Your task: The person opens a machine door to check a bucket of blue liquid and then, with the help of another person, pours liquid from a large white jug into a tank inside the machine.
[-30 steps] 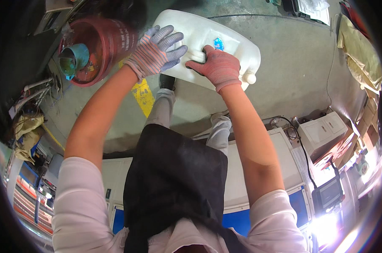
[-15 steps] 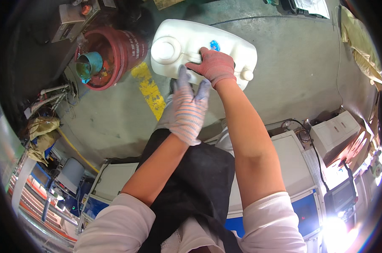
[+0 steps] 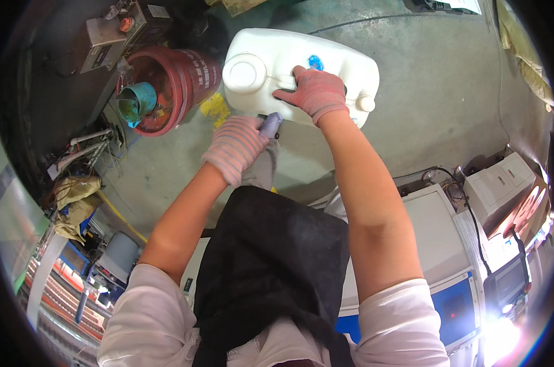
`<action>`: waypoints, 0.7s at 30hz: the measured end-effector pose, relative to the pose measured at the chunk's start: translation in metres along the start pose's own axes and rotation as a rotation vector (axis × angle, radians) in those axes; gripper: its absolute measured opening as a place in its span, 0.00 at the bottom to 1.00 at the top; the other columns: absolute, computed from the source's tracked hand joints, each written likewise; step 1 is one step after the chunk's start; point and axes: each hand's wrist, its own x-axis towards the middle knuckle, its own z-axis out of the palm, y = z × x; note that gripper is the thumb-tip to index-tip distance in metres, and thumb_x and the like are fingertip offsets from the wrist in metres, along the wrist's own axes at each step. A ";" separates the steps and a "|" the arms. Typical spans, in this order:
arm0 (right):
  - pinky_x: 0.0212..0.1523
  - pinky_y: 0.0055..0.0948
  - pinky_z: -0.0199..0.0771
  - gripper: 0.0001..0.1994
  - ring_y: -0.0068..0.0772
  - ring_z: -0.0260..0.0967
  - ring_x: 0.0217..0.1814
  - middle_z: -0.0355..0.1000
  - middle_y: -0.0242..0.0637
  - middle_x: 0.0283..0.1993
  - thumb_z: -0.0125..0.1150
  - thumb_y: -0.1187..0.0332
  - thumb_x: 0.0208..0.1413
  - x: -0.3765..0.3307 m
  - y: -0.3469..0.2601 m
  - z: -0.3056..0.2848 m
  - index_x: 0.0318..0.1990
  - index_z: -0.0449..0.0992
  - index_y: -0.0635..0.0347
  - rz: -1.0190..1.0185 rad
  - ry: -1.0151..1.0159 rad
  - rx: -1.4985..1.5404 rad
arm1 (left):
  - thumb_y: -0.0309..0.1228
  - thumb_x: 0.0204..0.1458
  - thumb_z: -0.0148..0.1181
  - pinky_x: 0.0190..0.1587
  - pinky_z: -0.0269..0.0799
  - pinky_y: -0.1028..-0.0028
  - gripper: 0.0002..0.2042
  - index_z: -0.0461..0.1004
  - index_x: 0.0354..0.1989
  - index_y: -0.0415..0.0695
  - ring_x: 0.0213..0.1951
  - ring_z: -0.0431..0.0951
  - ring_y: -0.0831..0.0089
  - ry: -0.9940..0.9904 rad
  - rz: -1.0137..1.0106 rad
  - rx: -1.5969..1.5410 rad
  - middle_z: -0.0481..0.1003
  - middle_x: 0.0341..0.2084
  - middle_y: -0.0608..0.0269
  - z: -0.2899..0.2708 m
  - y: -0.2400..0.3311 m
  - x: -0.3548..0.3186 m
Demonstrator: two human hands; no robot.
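A white plastic jerrycan (image 3: 289,49) stands in front of me, with a large round cap (image 3: 244,73) at its left and a small cap (image 3: 367,103) at its right. In a red glove, my right hand (image 3: 318,93) grips its top handle, the thumb pointing left. My left hand (image 3: 237,147), in a striped glove with grey-blue fingertips, is beside the jerrycan's near left edge. Its fingers are curled in around a small dark thing that is mostly hidden. Whether this hand touches the jerrycan I cannot tell.
Left of the jerrycan stands a red bucket (image 3: 191,79) with a stained blue-green cup (image 3: 136,103) in it. A worn yellow stripe (image 3: 214,110) marks the floor. White cabinets (image 3: 423,232) lie near my right arm, with a black cable (image 3: 472,226) and a bright lamp beside them.
My left hand has swung left and down from the jerrycan's front, its spread fingers now curled. My right hand stays on the handle. The whole view has shifted slightly.
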 end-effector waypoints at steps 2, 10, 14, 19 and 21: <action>0.36 0.38 0.77 0.34 0.40 0.78 0.40 0.79 0.36 0.36 0.57 0.29 0.44 0.001 0.000 0.001 0.43 0.76 0.50 -0.001 -0.002 -0.013 | 0.46 0.53 0.61 0.52 0.71 0.56 0.30 0.63 0.62 0.47 0.45 0.76 0.44 0.112 -0.015 -0.082 0.75 0.47 0.46 -0.009 -0.009 0.000; 0.41 0.40 0.77 0.32 0.43 0.78 0.42 0.80 0.38 0.39 0.59 0.32 0.45 -0.003 0.002 0.000 0.44 0.77 0.52 -0.016 0.009 0.020 | 0.50 0.58 0.53 0.55 0.70 0.59 0.30 0.55 0.69 0.63 0.57 0.69 0.48 0.230 0.175 0.412 0.59 0.64 0.42 -0.020 -0.015 0.070; 0.37 0.40 0.75 0.32 0.41 0.78 0.40 0.79 0.38 0.35 0.58 0.32 0.45 -0.003 -0.002 0.000 0.40 0.77 0.53 -0.026 0.019 0.000 | 0.56 0.60 0.45 0.48 0.74 0.58 0.34 0.50 0.71 0.51 0.46 0.78 0.48 0.001 -0.122 0.119 0.64 0.58 0.34 -0.032 -0.021 0.039; 0.37 0.39 0.74 0.35 0.42 0.77 0.41 0.79 0.38 0.34 0.56 0.28 0.43 0.000 -0.003 0.003 0.42 0.77 0.51 -0.003 0.019 -0.003 | 0.23 0.55 0.49 0.58 0.69 0.58 0.32 0.59 0.66 0.71 0.64 0.61 0.42 0.237 0.471 0.674 0.52 0.68 0.45 -0.035 -0.021 0.036; 0.36 0.41 0.76 0.33 0.43 0.78 0.38 0.79 0.38 0.33 0.56 0.29 0.45 -0.001 -0.001 0.004 0.39 0.76 0.53 -0.049 0.034 0.012 | 0.21 0.55 0.48 0.58 0.68 0.57 0.30 0.62 0.65 0.68 0.64 0.61 0.41 0.110 0.362 0.395 0.51 0.69 0.49 -0.036 -0.018 0.050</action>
